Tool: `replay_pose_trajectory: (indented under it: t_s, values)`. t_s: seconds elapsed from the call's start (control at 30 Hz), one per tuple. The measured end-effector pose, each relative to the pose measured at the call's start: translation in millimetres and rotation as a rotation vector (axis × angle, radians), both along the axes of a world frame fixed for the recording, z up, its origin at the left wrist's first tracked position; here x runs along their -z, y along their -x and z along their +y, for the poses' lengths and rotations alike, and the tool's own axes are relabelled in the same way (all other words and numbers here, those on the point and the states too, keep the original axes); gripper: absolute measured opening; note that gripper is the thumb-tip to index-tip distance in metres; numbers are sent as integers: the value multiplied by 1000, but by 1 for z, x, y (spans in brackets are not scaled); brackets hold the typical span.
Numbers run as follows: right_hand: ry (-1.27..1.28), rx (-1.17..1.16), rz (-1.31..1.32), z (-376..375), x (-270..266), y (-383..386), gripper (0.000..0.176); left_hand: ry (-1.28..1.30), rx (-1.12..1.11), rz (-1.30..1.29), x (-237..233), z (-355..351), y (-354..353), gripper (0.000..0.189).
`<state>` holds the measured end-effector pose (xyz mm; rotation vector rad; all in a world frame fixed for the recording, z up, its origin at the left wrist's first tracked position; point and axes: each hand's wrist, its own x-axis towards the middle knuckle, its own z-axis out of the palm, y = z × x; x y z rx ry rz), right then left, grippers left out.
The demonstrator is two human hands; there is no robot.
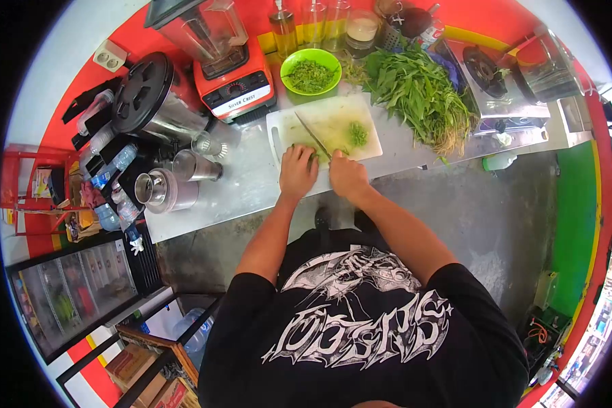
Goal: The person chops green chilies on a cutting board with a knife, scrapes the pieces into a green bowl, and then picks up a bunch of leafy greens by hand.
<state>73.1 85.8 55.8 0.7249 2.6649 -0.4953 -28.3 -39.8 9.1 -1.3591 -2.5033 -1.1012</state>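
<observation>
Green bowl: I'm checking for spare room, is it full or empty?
Partly full: the green bowl holds chopped greens across its middle, while some inner wall shows bare near the rim.

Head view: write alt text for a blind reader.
The right hand holds a knife at a white cutting board, where the left hand holds greens; behind are a green bowl of chopped greens and a leafy bunch.

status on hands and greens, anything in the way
Right hand gripping knife. Left hand steadying greens on cutting board. Chopped pile nearby, nothing blocking knife.
</observation>
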Motion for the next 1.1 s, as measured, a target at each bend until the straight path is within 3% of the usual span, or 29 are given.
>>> replay_pose_trajectory:
  t_s: [0.53,0.9,1.1]
  values:
    - [7,8,2,-19,-14,-6,30,-33,-26,26,6,0,2,14]
    - [-30,-42,49,-10,12,-23,34,-40,-77,100,8,-4,0,13]
    - [50,191,-21,18,1,-51,40,-29,-51,107,15,-4,3,14]
